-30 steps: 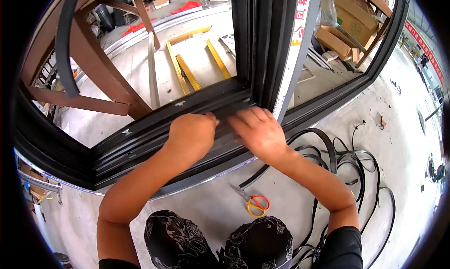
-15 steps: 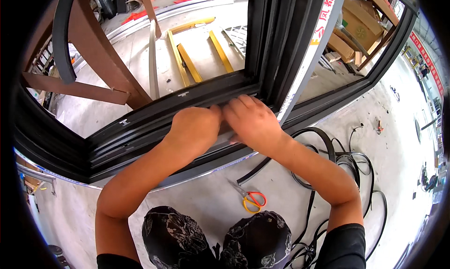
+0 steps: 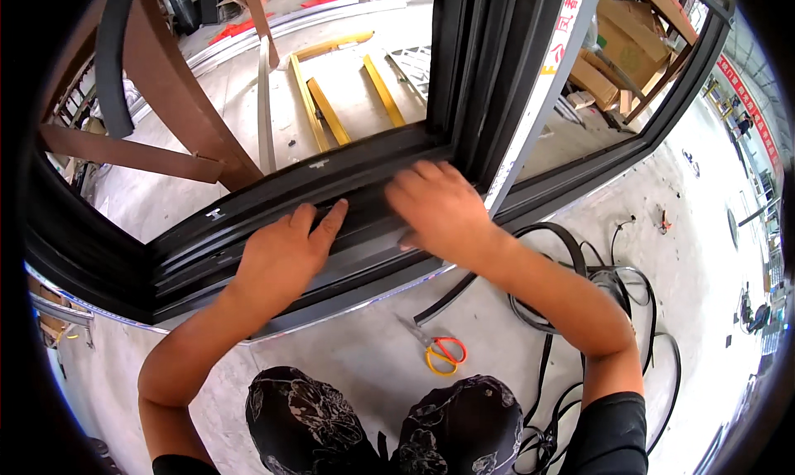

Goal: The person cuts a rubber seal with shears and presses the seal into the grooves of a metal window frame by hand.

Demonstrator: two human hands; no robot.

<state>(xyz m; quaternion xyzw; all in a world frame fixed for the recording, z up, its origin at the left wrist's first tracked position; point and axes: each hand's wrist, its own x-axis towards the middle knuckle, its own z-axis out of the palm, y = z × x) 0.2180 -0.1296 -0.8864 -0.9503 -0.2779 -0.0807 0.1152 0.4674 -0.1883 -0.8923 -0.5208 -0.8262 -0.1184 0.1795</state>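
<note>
A large black window frame (image 3: 364, 264) stands upright before me, its lower rail full of long grooves. My left hand (image 3: 281, 255) lies on that rail, fingers apart, the index finger stretched along a groove. To its right, near the upright post, my right hand (image 3: 443, 214) is bent over the same rail. Its thumb is apart from the fingers, whose tips are blurred, so what they hold, if anything, is unclear. Scissors (image 3: 445, 356) with one orange and one yellow handle lie on the floor below the frame.
Black rubber strip (image 3: 571, 247) lies in loose coils on the floor at right. Another black strip (image 3: 113, 61) hangs at upper left. Behind the frame are brown steel beams (image 3: 170, 77), yellow bars (image 3: 329, 110) and cardboard boxes (image 3: 629, 40).
My hands were close together on the rail. Now my left hand has slid left and toward me, its index finger extended. My right hand has stayed nearly in place.
</note>
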